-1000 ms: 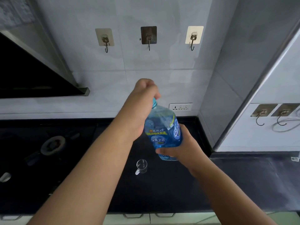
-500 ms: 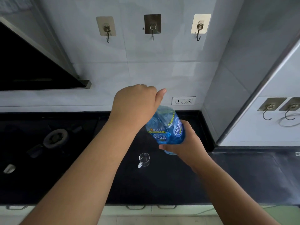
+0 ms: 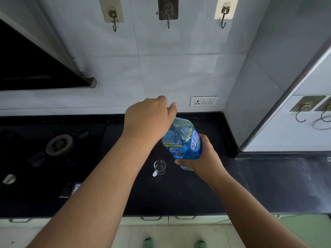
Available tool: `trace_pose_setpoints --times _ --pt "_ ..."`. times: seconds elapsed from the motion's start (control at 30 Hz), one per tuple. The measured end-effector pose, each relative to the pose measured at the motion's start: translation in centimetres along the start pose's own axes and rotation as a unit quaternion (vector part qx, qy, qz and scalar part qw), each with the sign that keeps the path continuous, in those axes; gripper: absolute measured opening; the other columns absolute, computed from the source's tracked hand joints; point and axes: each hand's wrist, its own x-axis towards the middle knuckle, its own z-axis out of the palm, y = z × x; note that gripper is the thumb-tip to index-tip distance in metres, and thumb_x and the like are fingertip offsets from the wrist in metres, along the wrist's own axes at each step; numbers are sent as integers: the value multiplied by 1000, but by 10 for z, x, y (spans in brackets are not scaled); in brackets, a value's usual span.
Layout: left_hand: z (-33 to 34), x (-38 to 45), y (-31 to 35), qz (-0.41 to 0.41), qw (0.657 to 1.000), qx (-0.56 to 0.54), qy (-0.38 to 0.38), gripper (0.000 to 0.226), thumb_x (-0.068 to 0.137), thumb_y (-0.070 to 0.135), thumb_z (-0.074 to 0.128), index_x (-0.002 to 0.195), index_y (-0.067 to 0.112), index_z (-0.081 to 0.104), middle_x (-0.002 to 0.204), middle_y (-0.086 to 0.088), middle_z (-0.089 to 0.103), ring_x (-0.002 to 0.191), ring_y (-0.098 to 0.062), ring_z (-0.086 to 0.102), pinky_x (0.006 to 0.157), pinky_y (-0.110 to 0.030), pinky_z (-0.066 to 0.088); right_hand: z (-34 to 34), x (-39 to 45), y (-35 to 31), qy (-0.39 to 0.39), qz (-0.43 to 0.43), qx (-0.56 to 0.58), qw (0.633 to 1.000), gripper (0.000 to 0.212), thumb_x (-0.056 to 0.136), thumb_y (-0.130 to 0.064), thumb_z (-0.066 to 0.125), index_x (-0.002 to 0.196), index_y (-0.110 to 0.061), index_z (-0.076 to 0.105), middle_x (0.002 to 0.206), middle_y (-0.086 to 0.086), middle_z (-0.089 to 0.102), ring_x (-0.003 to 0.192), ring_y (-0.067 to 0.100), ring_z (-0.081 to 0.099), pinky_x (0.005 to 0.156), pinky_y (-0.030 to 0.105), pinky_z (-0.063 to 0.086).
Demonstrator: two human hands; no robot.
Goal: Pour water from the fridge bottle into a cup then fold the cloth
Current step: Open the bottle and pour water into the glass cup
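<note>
A blue plastic water bottle (image 3: pixel 182 140) with a blue label is held above the black counter (image 3: pixel 179 194). My right hand (image 3: pixel 198 158) grips its lower body from the right and below. My left hand (image 3: pixel 148 117) is curled over the bottle's top, and the cap is hidden under it. A small clear glass cup (image 3: pixel 159 167) with a handle stands on the counter just below and left of the bottle. No cloth is in view.
A gas stove burner (image 3: pixel 59 144) sits on the counter at the left, under a range hood (image 3: pixel 35 68). A wall socket (image 3: pixel 203 101) and several hooks (image 3: pixel 168 15) are on the tiled wall. A wall corner (image 3: pixel 250 104) juts out at the right.
The view has tilted down, so hooks sit higher in frame. My left hand has turned over the bottle's top and now hides the cap. The bottle sits slightly lower.
</note>
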Motion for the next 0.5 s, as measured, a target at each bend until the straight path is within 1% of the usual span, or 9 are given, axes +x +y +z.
trace_pose_setpoints --times 0.07,0.17,0.23,0.3,0.37,0.4,0.43,0.47,0.5 --pt "4 -1 0 -11 1000 -12 -6 46 107 51 33 83 17 52 65 1 47 61 -26 50 55 -32 29 5 0 4 -7 4 0 1000 97 49 -44 101 128 -47 45 125 -18 62 115 8 65 95 40 62" --pt "11 -2 -2 -26 998 -46 -20 44 105 43 37 70 16 43 63 -1 49 55 -22 44 52 -31 28 14 -3 14 5 4 -15 1000 99 56 -34 101 136 -38 43 133 -16 43 126 12 53 105 41 55" --pt "16 -3 -5 -40 988 -131 -71 45 105 41 36 70 15 45 65 -1 53 59 -22 48 53 -32 32 19 -4 24 19 9 -17 1000 98 61 -27 99 141 -32 42 137 -11 35 128 11 48 108 37 50" --pt "26 -3 -13 -86 948 -275 -132 48 109 48 32 79 17 54 72 1 57 68 -19 54 60 -34 39 23 -3 34 18 28 -14 999 95 64 -23 96 141 -30 41 136 -10 34 127 13 48 106 36 49" --pt "47 -6 -26 -175 870 -432 -163 48 109 55 32 96 21 63 82 3 60 76 -15 56 71 -34 45 26 0 45 9 51 -15 999 94 65 -23 94 142 -29 41 134 -9 38 128 16 48 103 36 48" --pt "61 -10 -33 -221 828 -485 -175 45 109 56 33 103 25 66 86 4 61 78 -14 55 73 -33 45 28 1 51 7 59 -24 998 93 65 -26 94 143 -29 42 133 -9 41 130 19 47 104 38 47" --pt "77 -14 -41 -255 798 -513 -188 42 109 55 36 107 27 68 89 5 63 79 -13 54 74 -32 46 30 3 56 10 69 -45 997 92 66 -31 93 143 -29 43 134 -9 44 133 21 46 108 43 44" --pt "93 -20 -48 -272 786 -517 -203 38 108 53 41 109 29 70 95 7 67 82 -12 55 77 -31 47 32 4 61 13 82 -77 994 91 67 -37 93 143 -30 43 135 -10 48 135 23 43 111 48 40" --pt "109 -26 -55 -278 785 -510 -215 33 108 50 46 111 30 71 101 9 71 86 -12 58 81 -32 50 34 6 66 15 100 -99 990 92 66 -43 92 143 -31 43 136 -10 51 137 24 41 114 51 36"
